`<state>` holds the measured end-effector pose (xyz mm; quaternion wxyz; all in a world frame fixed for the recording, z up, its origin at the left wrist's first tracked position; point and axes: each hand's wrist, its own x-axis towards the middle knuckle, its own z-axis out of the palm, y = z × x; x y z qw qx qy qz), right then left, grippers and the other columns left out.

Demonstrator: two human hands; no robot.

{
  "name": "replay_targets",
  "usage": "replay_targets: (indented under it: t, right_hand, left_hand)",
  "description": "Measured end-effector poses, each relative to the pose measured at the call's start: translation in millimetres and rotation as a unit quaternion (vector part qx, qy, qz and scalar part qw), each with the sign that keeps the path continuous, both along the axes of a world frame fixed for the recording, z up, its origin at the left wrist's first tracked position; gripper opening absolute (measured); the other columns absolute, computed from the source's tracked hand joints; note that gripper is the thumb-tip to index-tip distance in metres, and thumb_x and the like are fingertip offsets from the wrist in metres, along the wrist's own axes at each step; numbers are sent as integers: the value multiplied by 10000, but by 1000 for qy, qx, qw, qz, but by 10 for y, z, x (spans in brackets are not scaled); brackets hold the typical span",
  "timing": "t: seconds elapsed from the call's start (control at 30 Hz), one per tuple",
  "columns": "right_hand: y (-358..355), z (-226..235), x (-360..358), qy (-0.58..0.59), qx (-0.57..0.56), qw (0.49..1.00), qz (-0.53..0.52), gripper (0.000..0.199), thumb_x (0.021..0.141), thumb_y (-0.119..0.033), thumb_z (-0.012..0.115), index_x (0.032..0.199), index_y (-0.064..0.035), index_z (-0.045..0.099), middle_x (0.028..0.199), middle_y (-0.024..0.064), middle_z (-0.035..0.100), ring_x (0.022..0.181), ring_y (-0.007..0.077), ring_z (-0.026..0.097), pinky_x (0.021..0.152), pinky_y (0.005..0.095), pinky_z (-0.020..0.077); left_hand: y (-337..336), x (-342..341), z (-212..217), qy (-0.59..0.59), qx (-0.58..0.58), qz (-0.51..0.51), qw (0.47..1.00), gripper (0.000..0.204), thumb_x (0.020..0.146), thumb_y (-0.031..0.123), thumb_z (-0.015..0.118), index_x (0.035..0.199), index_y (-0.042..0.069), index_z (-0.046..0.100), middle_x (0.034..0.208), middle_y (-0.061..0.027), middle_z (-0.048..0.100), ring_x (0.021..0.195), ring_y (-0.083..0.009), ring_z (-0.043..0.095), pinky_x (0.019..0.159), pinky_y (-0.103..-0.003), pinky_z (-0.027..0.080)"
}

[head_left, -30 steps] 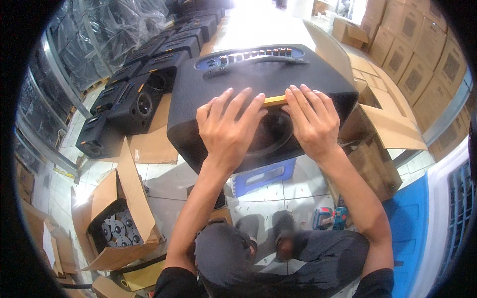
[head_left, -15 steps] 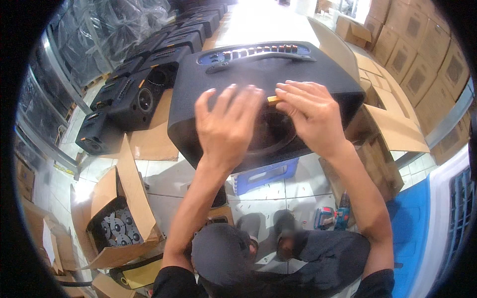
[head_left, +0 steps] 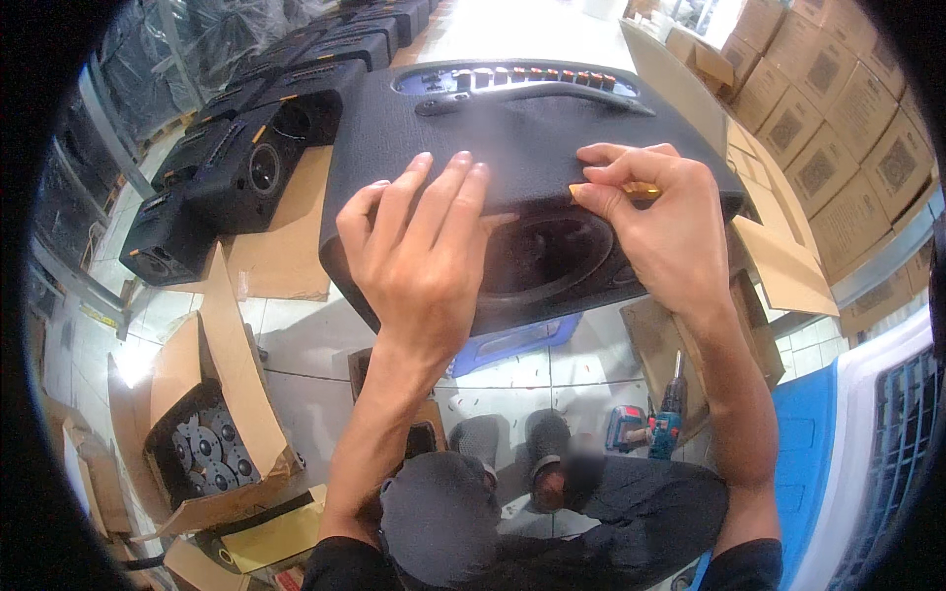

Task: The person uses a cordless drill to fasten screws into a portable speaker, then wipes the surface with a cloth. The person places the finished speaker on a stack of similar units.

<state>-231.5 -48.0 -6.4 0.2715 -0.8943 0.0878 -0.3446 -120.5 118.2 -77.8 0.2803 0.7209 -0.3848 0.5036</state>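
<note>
A large black speaker cabinet (head_left: 537, 163) stands before me. On its top are a carry handle (head_left: 532, 92) and a blue control panel (head_left: 419, 84) with a row of knobs; a round speaker cone (head_left: 542, 258) shows in its front. My left hand (head_left: 419, 251) lies with fingers spread over the cabinet's top front edge, covering part of the front. Farther right along that edge, my right hand (head_left: 662, 212) pinches a small yellow-orange strip (head_left: 642, 191) between thumb and fingers. Its exact kind is too small to tell.
More black speakers (head_left: 236, 167) stand in rows at left. An open carton (head_left: 236, 394) with round grey parts sits lower left. A cordless drill (head_left: 666, 424) with a battery (head_left: 627, 427) lies near my feet. A blue stool (head_left: 517, 345) is under the cabinet; stacked cartons (head_left: 828, 89) fill the right.
My right hand has moved right along the edge with the yellow-orange strip. The left hand has shifted left, its fingers still spread. The whole view has shifted slightly.
</note>
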Motion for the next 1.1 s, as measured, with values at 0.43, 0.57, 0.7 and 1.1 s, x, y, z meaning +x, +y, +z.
replay_targets:
  t: [0.43, 0.57, 0.7, 1.1]
  right_hand:
    - [73, -10, 26, -11, -80, 996, -40, 189, 823, -79, 781, 986, 15, 779, 975, 159, 772, 968, 325, 696, 907, 392, 541]
    - [-55, -99, -22, -21, 4, 1000, 17, 224, 853, -133, 795, 1036, -4, 789, 1073, 139, 777, 1018, 289, 702, 922, 374, 545]
    - [-183, -100, -69, -39, 5, 997, 66, 210, 875, -130, 788, 1056, -25, 797, 1121, 141, 771, 1060, 259, 703, 927, 363, 555]
    - [-101, -184, -21, -68, 23, 997, 19, 218, 820, -157, 830, 1002, -38, 812, 1089, 151, 774, 1014, 270, 713, 866, 361, 564]
  left_hand:
    - [-2, 7, -8, -20, -12, -3, 1000, 321, 768, 181, 822, 1079, 109, 787, 1134, -30, 774, 1097, -214, 694, 962, -379, 423]
    - [1, 17, -35, -2, -26, -18, 999, 325, 773, 203, 829, 1085, 121, 787, 1146, -18, 774, 1117, -208, 688, 968, -372, 421]
    - [5, 30, -28, -7, -24, -29, 999, 333, 789, 215, 812, 1101, 105, 768, 1141, -41, 764, 1125, -238, 684, 970, -399, 429]
    - [18, 13, -10, 1, -17, -14, 1000, 320, 789, 217, 836, 1093, 131, 785, 1143, -11, 776, 1119, -208, 690, 985, -367, 422]
